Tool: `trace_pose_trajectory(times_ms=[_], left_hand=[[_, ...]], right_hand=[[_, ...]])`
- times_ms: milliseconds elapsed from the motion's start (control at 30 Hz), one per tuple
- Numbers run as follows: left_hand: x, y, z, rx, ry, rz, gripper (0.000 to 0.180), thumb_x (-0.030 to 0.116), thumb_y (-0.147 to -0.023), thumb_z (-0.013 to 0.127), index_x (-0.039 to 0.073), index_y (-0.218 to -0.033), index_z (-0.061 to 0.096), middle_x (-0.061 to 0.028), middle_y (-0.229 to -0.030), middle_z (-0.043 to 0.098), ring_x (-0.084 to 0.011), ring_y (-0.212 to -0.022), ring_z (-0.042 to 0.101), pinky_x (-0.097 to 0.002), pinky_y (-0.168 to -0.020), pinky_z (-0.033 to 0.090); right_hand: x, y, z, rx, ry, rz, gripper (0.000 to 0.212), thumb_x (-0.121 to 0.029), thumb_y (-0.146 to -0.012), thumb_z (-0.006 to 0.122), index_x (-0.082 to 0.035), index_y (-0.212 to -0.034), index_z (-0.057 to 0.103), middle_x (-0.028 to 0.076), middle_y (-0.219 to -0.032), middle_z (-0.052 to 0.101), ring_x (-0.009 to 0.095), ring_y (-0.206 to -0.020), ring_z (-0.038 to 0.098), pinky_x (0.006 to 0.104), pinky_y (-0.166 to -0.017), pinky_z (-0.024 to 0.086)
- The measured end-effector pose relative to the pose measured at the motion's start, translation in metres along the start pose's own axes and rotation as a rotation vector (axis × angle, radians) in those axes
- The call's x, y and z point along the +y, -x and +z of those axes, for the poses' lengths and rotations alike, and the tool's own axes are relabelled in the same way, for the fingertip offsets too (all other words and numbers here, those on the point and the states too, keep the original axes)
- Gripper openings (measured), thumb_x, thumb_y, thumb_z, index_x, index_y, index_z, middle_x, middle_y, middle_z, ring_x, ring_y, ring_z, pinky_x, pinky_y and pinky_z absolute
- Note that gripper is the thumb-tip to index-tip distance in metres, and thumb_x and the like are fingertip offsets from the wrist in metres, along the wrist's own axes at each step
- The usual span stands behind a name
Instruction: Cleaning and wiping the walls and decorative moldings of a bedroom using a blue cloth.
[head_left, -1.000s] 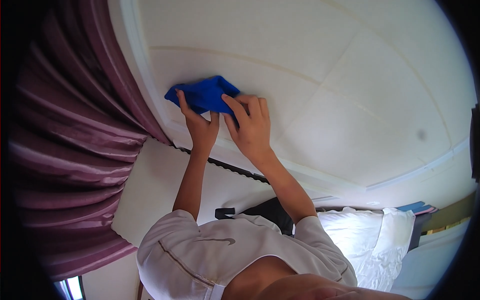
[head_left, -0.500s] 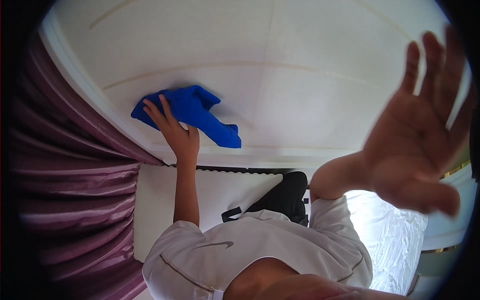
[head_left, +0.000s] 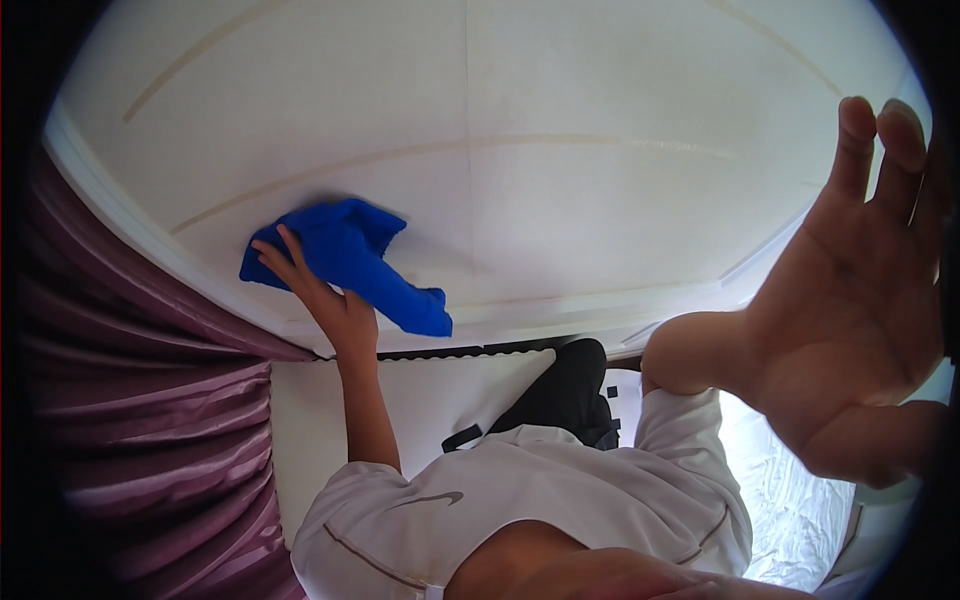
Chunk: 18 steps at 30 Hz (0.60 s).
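Observation:
A blue cloth (head_left: 352, 258) lies bunched against a large white panel (head_left: 560, 220), with one loose end trailing to the right. My left hand (head_left: 320, 295) presses it to the panel near the lower left edge, two fingers stretched over the cloth and the others partly hidden by it. Close to the camera on the right, my right hand (head_left: 850, 300) is raised with its palm in view and its fingers extended, holding nothing. Some of its fingertips run into the dark rim of the picture.
Purple curtains (head_left: 150, 430) hang in folds along the left. Tan curved stripes cross the panel. Below its lower edge is a white surface with a scalloped border (head_left: 330, 420). Shiny white fabric (head_left: 785, 500) lies at the lower right.
The panel has shifted in view. My left hand and the blue cloth appear slightly lower and farther left. My right hand has moved a little lower and right, nearer the picture's rim.

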<state>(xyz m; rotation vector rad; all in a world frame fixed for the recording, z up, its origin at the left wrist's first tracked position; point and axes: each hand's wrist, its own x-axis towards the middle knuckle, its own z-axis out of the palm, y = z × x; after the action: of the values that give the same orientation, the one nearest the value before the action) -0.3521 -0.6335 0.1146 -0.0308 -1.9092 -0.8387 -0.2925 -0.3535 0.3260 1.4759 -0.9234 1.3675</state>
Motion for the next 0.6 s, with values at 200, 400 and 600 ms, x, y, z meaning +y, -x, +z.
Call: trace_pose_trajectory(times_ms=[200, 400, 600], left_hand=[[0.012, 0.0, 0.009, 0.036, -0.037, -0.031, 0.064, 0.045, -0.101, 0.03, 0.008, -0.152, 0.016, -0.0259, -0.156, -0.004, -0.0499, -0.142, -0.005, -0.0603, -0.113, 0.004], [-0.002, -0.062, 0.015, 0.339, -0.185, 0.085, 0.087, 0.066, -0.092, 0.035, 0.007, -0.152, 0.012, -0.026, -0.155, 0.008, -0.0424, -0.145, 0.003, -0.0581, -0.114, 0.008], [-0.06, -0.113, -0.048, 0.342, -0.297, 0.288, 0.07, 0.045, -0.096, 0.041, 0.006, -0.151, 0.022, -0.0214, -0.156, 0.016, -0.0421, -0.144, 0.009, -0.0573, -0.114, 0.009]], right_hand=[[0.022, 0.088, 0.036, -0.122, 0.413, 0.075, 0.057, -0.019, -0.086, 0.063, -0.008, -0.138, 0.043, 0.02, -0.11, 0.062, 0.028, -0.096, 0.06, 0.0398, -0.08, 0.046], [0.094, 0.16, 0.131, -0.524, 0.751, 0.155, 0.05, -0.007, -0.078, 0.064, -0.015, -0.127, 0.058, 0.012, -0.133, 0.052, 0.028, -0.112, 0.057, 0.0418, -0.094, 0.047], [0.125, 0.127, 0.151, -0.685, 0.504, 0.165, 0.049, -0.008, -0.077, 0.061, -0.014, -0.126, 0.058, 0.01, -0.129, 0.054, 0.025, -0.106, 0.059, 0.0355, -0.087, 0.052]])
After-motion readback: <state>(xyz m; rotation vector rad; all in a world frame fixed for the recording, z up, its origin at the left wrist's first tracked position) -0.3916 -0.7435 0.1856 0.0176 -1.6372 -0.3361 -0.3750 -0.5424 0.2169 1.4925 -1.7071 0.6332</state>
